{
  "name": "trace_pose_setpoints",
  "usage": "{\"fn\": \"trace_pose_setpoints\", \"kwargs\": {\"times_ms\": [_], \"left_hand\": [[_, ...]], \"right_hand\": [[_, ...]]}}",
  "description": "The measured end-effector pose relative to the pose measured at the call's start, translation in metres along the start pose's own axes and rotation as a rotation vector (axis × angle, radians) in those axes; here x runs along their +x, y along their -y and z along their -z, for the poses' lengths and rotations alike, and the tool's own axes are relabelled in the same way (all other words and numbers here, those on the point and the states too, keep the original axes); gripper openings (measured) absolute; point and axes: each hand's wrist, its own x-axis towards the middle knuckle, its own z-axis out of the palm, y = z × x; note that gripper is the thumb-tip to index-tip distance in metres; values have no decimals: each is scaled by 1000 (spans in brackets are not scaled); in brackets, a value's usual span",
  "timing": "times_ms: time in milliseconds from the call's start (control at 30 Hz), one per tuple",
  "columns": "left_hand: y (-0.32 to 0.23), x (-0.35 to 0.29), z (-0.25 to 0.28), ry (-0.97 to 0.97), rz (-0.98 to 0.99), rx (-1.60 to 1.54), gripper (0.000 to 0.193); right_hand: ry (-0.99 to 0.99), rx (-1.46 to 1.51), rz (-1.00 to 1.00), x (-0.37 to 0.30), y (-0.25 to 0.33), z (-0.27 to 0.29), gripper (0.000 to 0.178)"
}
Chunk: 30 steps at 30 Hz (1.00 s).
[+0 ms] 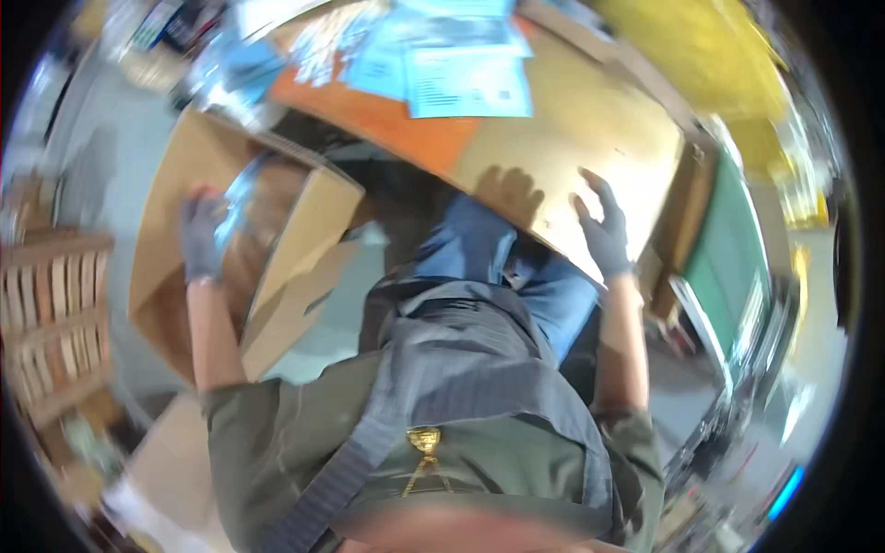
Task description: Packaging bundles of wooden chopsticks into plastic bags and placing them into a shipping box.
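With left hand in the cardboard box by a bluish packet — too blurred to judge closure or grip — and right hand open, empty, above the table, perhaps risking a snag if pulling sideways.

Cardboard box: plain brown, open-topped, flap folded outward on right side, left of frame; interior blurred. Light-blue strip: narrow, shiny, plastic-looking, slanting from upper right to lower left inside box; exact form too blurred to tell.
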Motion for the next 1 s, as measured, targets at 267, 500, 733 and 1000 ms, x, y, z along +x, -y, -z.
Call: {"fn": "trace_pose_setpoints", "kwargs": {"times_ms": [267, 500, 733, 1000], "left_hand": [[-60, -62, -329, 708, -588, 298, 37], [51, -68, -519, 676, -1195, 898, 62], [59, -54, -533, 575, -1219, 1038, 65], [63, -47, -537, 574, -1222, 1029, 63]], "right_hand": [[-384, -361, 111, -35, -85, -66, 50], [-472, -357, 23, -51, -99, -78, 56], [-475, -313, -8, -50, -93, -77, 58], [-461, -261, 12, -44, -98, -81, 59]]}}
